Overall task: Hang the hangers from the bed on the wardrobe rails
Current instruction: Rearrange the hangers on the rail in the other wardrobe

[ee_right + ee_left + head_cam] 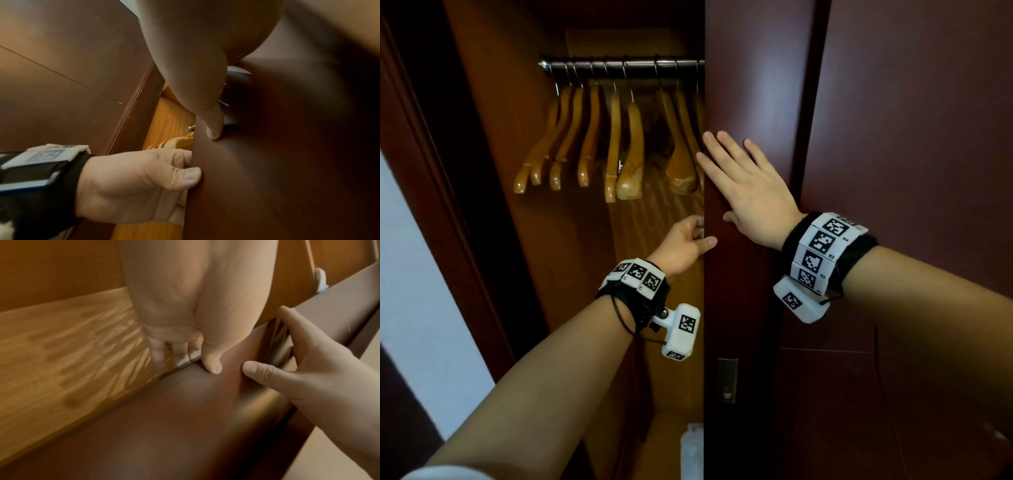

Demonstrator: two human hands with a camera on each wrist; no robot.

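Gripping the edge of the dark wardrobe door (753, 102), my left hand (681, 245) has its fingers curled round behind the panel and its thumb laid on the front face, so the door edge is pinched between them. My right hand (743, 185) lies flat on the same door above the left, fingers straight and slightly spread, palm against the wood; the fingertips reach the door's edge. From the left wrist view my left thumb (212, 365) and right thumb (259, 369) sit near each other on the brown panel. Inside the wardrobe, the wooden hangers (619, 147) hang in a row from the metal rail (619, 64), their hooks over the bar, the rightmost ones partly hidden behind the door. The right wrist view shows one hanger end just beyond my left hand (135, 186). Something white (692, 448) lies low in the wardrobe; I cannot tell what it is. A metal plate (727, 378) is set in the door lower down.
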